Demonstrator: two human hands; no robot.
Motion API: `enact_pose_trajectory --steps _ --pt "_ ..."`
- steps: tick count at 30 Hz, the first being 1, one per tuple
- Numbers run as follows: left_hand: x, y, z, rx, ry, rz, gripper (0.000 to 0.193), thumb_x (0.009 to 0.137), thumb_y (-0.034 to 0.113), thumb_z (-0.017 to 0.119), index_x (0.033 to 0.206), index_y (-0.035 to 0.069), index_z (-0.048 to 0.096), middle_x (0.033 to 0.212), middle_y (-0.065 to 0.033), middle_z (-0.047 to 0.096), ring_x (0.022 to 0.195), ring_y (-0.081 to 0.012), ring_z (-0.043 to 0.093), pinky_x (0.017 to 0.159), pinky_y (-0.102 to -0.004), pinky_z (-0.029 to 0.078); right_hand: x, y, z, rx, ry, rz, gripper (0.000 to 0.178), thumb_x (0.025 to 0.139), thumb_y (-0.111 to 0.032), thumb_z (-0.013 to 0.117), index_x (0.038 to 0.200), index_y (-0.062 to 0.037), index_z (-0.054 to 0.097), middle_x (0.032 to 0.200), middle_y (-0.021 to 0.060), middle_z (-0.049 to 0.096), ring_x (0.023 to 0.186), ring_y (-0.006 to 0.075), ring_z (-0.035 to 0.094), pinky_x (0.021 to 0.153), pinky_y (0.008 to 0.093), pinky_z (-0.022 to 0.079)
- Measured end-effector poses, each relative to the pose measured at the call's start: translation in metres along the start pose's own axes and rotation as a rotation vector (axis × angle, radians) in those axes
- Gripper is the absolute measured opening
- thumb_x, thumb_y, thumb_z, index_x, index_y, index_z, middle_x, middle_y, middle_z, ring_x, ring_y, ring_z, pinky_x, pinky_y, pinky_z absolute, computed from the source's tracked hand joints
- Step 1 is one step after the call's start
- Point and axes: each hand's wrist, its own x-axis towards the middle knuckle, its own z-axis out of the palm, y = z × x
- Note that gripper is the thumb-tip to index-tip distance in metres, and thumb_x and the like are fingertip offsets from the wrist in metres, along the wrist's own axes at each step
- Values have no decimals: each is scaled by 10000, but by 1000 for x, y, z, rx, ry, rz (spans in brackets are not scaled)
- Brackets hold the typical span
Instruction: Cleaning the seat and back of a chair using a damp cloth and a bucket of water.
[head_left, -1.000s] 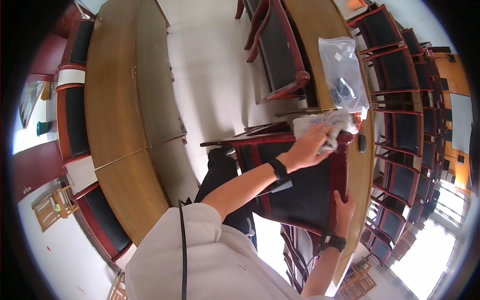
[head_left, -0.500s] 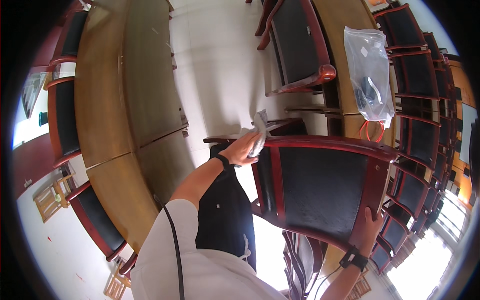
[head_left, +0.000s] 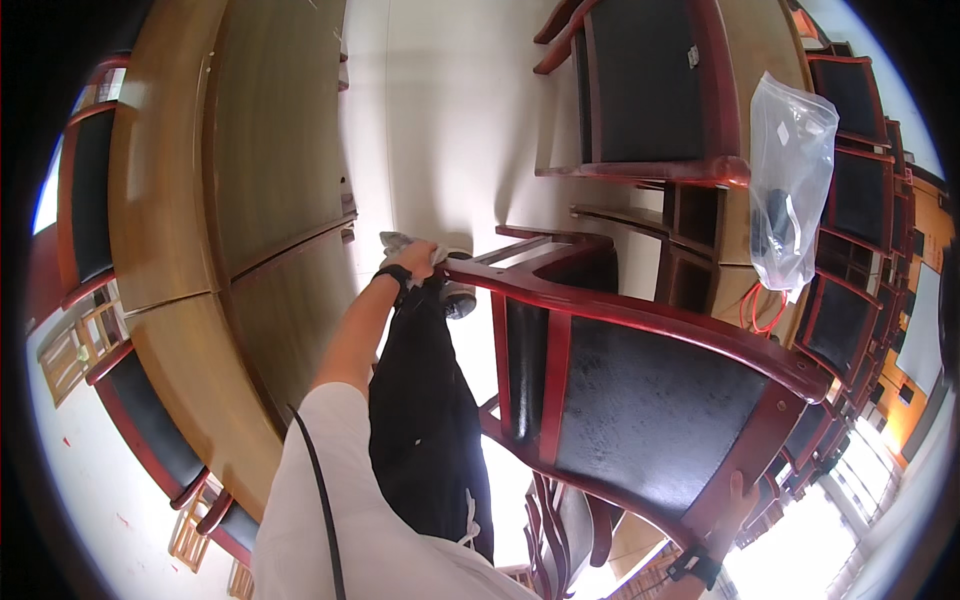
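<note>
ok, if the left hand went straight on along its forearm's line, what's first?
Past the cloth in the left hand, the way looks free over the pale floor; the red chair rail sits just right. Depth to the floor is unclear.

The left hand (head_left: 420,259) is closed on a grey-white cloth (head_left: 397,242), positioned at the end of the upper rail of a chair (head_left: 650,405). The chair has a red-brown wooden frame and black panels. The right hand (head_left: 728,515) contacts the frame at the lower right; glare and blur there make its finger closure uncertain. Each wrist carries a black band. A dark shoe (head_left: 460,299) is located just beside the left hand. A clear plastic bag (head_left: 792,170) lies on the right-hand wooden table (head_left: 768,35), with a red cord (head_left: 762,318) at its lower end. A second chair (head_left: 645,80) stands alongside that table.
</note>
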Motion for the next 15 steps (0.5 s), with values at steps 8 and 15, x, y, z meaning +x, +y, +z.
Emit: enact_pose_trajectory --steps 8,15 --pt "-86 237 -44 -418 -90 430 564 664 -47 602 1219 34 539 1150 -193 609 1088 -359 588 863 -414 503 1 -23 1 -166 -52 -36 497 828 -335 759 1112 51 624 944 130 641 851 206 570 779 350 458" --pt "-195 368 -74 -540 -444 516 479 767 -59 573 1230 62 599 1026 -134 662 838 -193 652 705 -318 545 -20 -84 2 -78 -29 -48 492 792 -373 766 1029 45 662 789 169 676 718 302 640 684 422 491"
